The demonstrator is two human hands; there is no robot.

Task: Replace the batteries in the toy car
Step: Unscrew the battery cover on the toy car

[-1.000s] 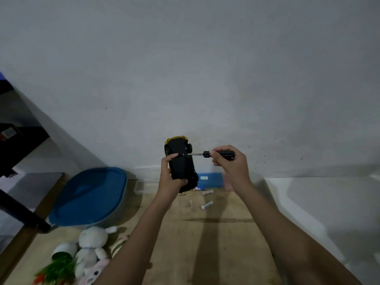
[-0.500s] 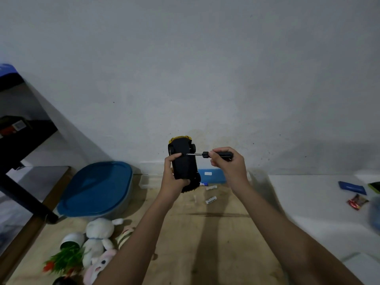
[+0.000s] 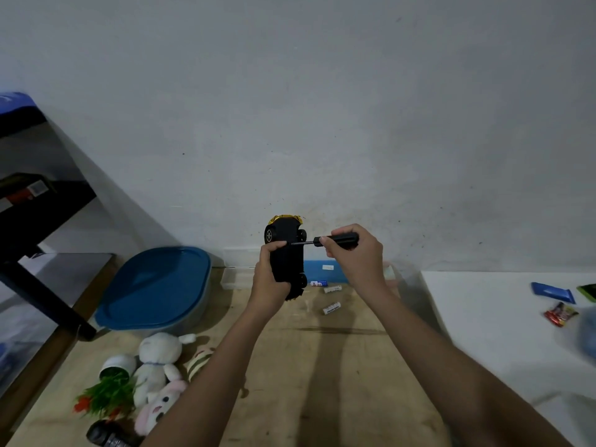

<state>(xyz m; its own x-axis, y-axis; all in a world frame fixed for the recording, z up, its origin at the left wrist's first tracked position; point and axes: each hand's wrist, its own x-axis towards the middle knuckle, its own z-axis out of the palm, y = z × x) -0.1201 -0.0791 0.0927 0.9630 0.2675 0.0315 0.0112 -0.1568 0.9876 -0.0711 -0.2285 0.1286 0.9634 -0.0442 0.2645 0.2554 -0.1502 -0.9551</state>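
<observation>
The toy car (image 3: 288,235) is held up in the air at the centre of the frame, in front of the grey wall (image 3: 290,108) and above the far edge of the wooden worktop (image 3: 290,382). It stands on end with its black underside turned toward the camera and a strip of yellow body showing at the top. The left hand (image 3: 270,282) grips it from the left and below, fingers curled round the lower half and the thumb pressed across the underside. The right hand (image 3: 358,259) is closed on the black handle of a small screwdriver (image 3: 340,237), which lies level, its thin metal shaft pointing left and its tip touching the car's underside just beside the left thumb. Below the car, three batteries (image 3: 332,308) lie loose on the worktop, near one another but apart. At the left of the frame sits a grey container with a blue lid (image 3: 154,285), and in the lower left a white plush rabbit (image 3: 158,356) lies beside a pink plush toy (image 3: 161,406) and a tipped white pot of artificial plant (image 3: 114,366). On a white surface (image 3: 483,317) at the right edge lie a blue packet (image 3: 551,291) and a red wrapper (image 3: 559,314).
</observation>
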